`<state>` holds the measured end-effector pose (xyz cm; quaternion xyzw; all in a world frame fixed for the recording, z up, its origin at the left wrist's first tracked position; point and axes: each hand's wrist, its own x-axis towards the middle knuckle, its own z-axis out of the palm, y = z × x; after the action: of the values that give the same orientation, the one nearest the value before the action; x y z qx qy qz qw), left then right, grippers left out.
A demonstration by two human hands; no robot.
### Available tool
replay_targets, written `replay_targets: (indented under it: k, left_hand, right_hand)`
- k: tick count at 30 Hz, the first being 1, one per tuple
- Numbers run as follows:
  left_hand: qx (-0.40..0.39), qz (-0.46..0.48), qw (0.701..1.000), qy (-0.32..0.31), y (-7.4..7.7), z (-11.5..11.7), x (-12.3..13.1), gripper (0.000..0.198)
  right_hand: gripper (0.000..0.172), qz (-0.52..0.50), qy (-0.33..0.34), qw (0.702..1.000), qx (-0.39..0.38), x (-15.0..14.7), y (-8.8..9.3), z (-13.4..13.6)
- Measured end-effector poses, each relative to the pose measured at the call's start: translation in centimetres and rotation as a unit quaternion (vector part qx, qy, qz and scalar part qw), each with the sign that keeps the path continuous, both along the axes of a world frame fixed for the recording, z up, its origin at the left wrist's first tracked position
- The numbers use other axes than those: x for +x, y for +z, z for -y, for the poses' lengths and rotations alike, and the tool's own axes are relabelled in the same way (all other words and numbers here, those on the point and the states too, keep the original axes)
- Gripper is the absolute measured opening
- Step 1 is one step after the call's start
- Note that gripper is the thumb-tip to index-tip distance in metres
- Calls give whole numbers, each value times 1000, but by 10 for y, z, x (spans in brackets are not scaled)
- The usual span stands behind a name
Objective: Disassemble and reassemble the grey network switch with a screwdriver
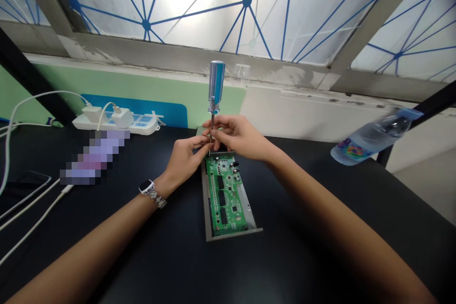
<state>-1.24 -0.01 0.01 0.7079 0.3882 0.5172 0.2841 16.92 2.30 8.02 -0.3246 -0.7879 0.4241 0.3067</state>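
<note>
A screwdriver (216, 86) with a clear and blue handle stands nearly upright, its tip down at the far left corner of a green circuit board (228, 194). My right hand (239, 137) is closed, with thumb and fingers around the metal shaft. From the other side, my left hand (188, 157) pinches at the lower shaft close to the tip; whether a screw is also between those fingers is hidden. The board lies in a grey metal frame (235, 235) flat on the black table. Behind my fingers, the frame's far end is partly covered.
A white power strip (142, 126) with plugged-in chargers sits at the back left. Near it lie a blurred-out phone-like object (94, 159), white cables (32, 242) and a dark object (26, 190). A plastic bottle (374, 137) leans at the right, and a clear cup (242, 72) stands by the window.
</note>
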Motion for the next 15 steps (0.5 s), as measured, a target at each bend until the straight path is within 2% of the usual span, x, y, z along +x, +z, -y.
replay_targets:
  k: [10,15]
  left_hand:
    - [2,-49,997,-57,3,-1,-5,23]
    - [-4,-23,999,-41,-1,1,1,17]
  right_hand:
    - [18,-19,-22,1000,11,0,2,-1]
    - [13,-30,-45,998,32,1,1,-1]
